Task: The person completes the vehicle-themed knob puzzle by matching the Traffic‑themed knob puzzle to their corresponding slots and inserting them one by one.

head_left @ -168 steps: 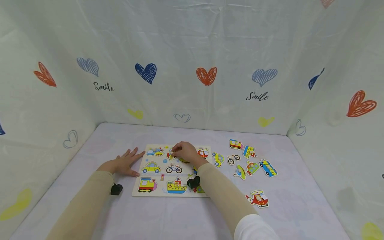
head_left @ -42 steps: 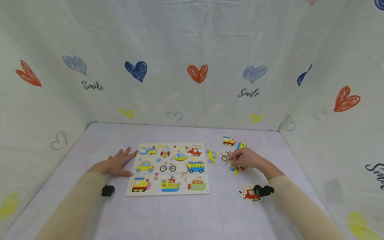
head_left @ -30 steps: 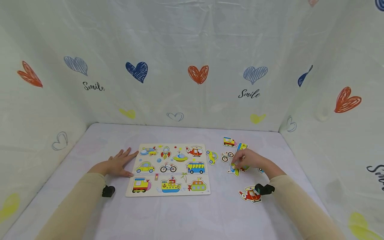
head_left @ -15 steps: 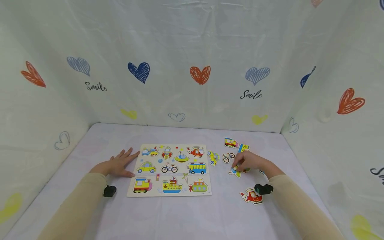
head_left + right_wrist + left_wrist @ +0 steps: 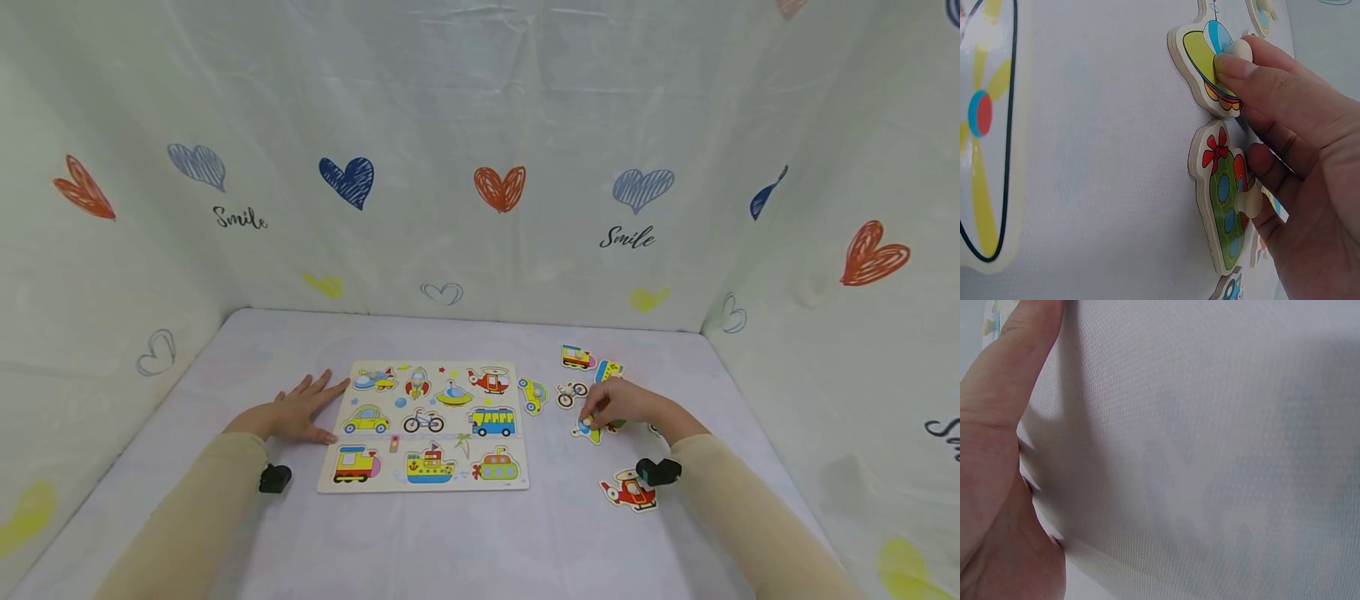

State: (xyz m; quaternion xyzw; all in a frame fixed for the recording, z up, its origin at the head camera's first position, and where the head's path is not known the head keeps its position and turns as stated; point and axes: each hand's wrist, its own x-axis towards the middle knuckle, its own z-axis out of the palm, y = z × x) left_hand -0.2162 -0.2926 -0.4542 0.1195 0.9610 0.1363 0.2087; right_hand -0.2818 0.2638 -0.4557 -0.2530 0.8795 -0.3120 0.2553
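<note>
My right hand point(image 5: 618, 402) pinches the round wooden knob of a yellow-and-blue flying saucer puzzle piece point(image 5: 1204, 56) between thumb and fingers. In the right wrist view, a green submarine piece point(image 5: 1225, 200) lies right beside it, below the curled fingers. The saucer piece is partly covered by the hand in the head view. Spread fingers of my left hand point(image 5: 300, 411) rest on the table at the left edge of the vehicle puzzle board point(image 5: 461, 450). A rocket piece point(image 5: 417, 384) with a knob sits in the board's top row.
Loose pieces lie right of the board: a car point(image 5: 534, 396), a bicycle point(image 5: 572, 394), a train point(image 5: 577, 357), a ship point(image 5: 609, 369) and, nearer the front, a red helicopter point(image 5: 632, 492). A white curtain with printed hearts point(image 5: 500, 189) encloses the table.
Seconds ago my right hand held the rocket piece over the board. It has since let go, moved right to the loose pieces and taken the saucer's knob. The left hand stays put.
</note>
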